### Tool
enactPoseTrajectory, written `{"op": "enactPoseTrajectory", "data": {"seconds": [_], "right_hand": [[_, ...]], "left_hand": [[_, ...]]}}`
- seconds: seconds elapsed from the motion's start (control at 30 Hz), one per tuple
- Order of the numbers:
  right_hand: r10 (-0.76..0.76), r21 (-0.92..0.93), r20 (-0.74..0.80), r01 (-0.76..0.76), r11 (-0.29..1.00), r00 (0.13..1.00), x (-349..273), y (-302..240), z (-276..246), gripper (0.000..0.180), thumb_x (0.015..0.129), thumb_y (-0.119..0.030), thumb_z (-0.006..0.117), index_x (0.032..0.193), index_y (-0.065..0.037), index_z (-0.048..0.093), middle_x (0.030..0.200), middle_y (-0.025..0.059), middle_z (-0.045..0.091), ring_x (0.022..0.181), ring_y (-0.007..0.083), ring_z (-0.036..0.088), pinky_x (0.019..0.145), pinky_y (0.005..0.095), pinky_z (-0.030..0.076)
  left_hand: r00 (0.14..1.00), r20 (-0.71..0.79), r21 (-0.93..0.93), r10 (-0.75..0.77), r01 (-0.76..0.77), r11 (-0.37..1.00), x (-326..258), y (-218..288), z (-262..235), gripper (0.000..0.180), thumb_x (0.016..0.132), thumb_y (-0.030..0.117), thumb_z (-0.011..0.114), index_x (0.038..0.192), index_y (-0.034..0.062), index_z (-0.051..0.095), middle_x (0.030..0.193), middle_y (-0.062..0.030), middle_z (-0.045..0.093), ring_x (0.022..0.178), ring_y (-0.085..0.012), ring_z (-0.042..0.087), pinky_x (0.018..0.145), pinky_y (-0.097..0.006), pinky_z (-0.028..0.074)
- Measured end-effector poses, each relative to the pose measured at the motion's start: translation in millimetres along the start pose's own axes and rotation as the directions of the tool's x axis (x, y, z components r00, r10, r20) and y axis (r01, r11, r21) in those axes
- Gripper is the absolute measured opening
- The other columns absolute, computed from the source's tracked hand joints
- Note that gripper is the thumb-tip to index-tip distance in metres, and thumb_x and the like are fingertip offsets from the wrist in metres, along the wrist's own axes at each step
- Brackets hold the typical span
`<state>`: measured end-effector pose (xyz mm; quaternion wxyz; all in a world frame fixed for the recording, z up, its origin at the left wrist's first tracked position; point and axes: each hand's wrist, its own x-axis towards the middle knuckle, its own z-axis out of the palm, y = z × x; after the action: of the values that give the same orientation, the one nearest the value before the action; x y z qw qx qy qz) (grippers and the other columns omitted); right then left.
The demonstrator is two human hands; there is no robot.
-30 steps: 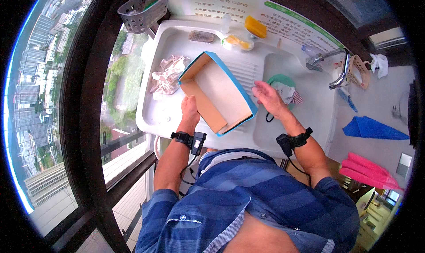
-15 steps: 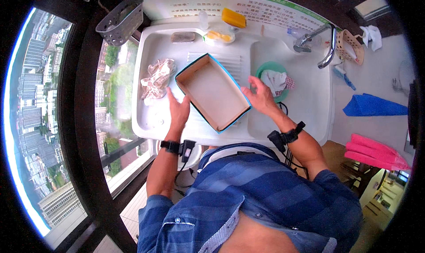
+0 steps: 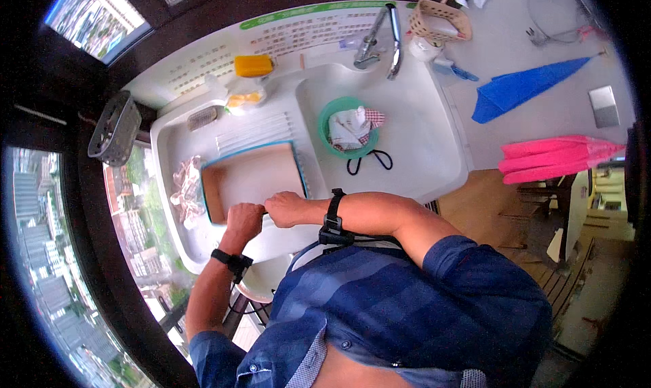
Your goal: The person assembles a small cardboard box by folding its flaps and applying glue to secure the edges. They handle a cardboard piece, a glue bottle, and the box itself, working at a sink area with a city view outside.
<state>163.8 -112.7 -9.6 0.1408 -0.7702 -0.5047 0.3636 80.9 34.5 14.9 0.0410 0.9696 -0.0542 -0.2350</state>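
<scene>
An open, shallow cardboard box (image 3: pixel 261 174) with a blue-edged rim lies on the ribbed left part of the white sink counter. At its near edge my left hand (image 3: pixel 244 224) is closed, knuckles up, on the rim. Close beside it on the right, my right hand (image 3: pixel 286 209) is also closed on the same near edge. The hands almost touch, and they cover part of that wall. A crumpled brown-and-white cloth (image 3: pixel 187 188) lies just left of the box.
In the right basin sits a green bowl (image 3: pixel 330 140) with a checked cloth (image 3: pixel 356 128). Behind it rises a chrome faucet (image 3: pixel 393 42). A brush (image 3: pixel 202 118) and yellow sponge (image 3: pixel 253 66) are at the back. Blue (image 3: pixel 525 89) and pink towels (image 3: pixel 556 157) lie right.
The hands, earlier open and apart at the box's two sides, have come together and closed at its near edge. The box has turned and its long side now faces me. My view has swung right.
</scene>
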Motion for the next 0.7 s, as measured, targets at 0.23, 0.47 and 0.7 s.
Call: {"op": "enactPoseTrajectory", "data": {"seconds": [0.23, 0.47, 0.7], "right_hand": [[-0.097, -0.107, -0.115, 0.084, 0.991, 0.989, -5, 18, -5, 0.015, 0.073, -0.009, 0.061, 0.082, -0.003, 0.072, 0.084, 0.0213, 0.070, 0.083, 0.0380, 0.069, 0.072, 0.0502, 0.055], [-0.038, -0.158, -0.080, 0.025, 0.987, 0.996, 1, 14, -9, 0.013, 0.075, -0.009, 0.060, 0.079, -0.004, 0.072, 0.082, 0.0206, 0.070, 0.082, 0.0377, 0.069, 0.073, 0.0480, 0.055], [-0.078, -0.173, -0.122, 0.056, 0.983, 0.989, -7, 7, -17, 0.014, 0.077, -0.010, 0.060, 0.080, -0.003, 0.072, 0.082, 0.0220, 0.070, 0.081, 0.0382, 0.069, 0.070, 0.0491, 0.056]], "left_hand": [[0.991, 0.070, -0.260, -0.113, 0.127, 0.957, 1, 15, 8, 0.029, 0.083, 0.011, 0.057, 0.107, 0.0204, 0.072, 0.091, -0.0177, 0.070, 0.087, -0.0371, 0.067, 0.078, -0.048, 0.054], [0.993, 0.047, -0.273, -0.112, 0.121, 0.954, 5, 6, 14, 0.025, 0.082, 0.012, 0.061, 0.103, 0.0151, 0.073, 0.090, -0.0175, 0.070, 0.086, -0.0364, 0.067, 0.078, -0.048, 0.054], [0.991, 0.071, -0.234, -0.115, 0.128, 0.964, 5, 5, 19, 0.024, 0.084, 0.016, 0.058, 0.104, 0.0154, 0.072, 0.090, -0.0178, 0.070, 0.084, -0.0382, 0.067, 0.077, -0.050, 0.054]]}}
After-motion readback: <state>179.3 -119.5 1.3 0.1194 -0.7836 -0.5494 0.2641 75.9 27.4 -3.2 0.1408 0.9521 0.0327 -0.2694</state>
